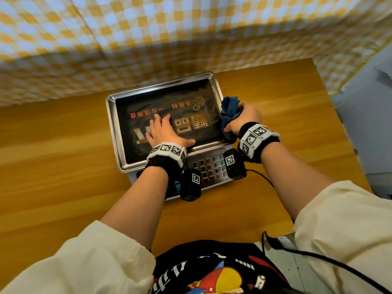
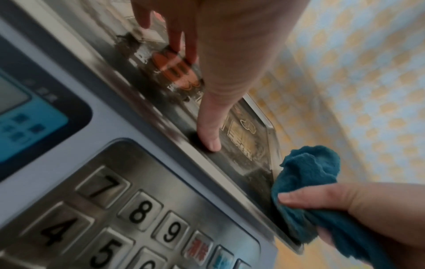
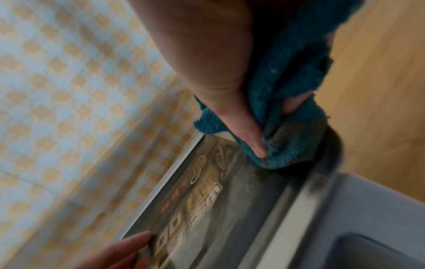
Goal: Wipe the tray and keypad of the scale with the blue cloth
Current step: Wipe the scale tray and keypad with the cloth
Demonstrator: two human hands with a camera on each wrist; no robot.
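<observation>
A scale with a steel tray (image 1: 112,128) lined by a black printed sheet stands on the wooden table. My left hand (image 1: 164,132) lies flat on the tray, fingers straight, thumb (image 2: 210,134) near the tray's front rim. My right hand (image 1: 244,118) grips the bunched blue cloth (image 1: 229,111) and holds it against the tray's right rim; in the right wrist view the thumb presses the blue cloth (image 3: 287,91) onto the tray's corner (image 3: 271,174). The keypad (image 1: 209,166) lies below the tray, partly hidden by wrist cameras; its metal number keys (image 2: 140,211) show in the left wrist view.
A yellow-and-blue checkered cloth (image 1: 148,39) hangs behind the wooden table (image 1: 53,166). The scale's blue display (image 2: 25,127) sits left of the keypad. A black cable (image 1: 261,177) trails over the table to the right of the scale.
</observation>
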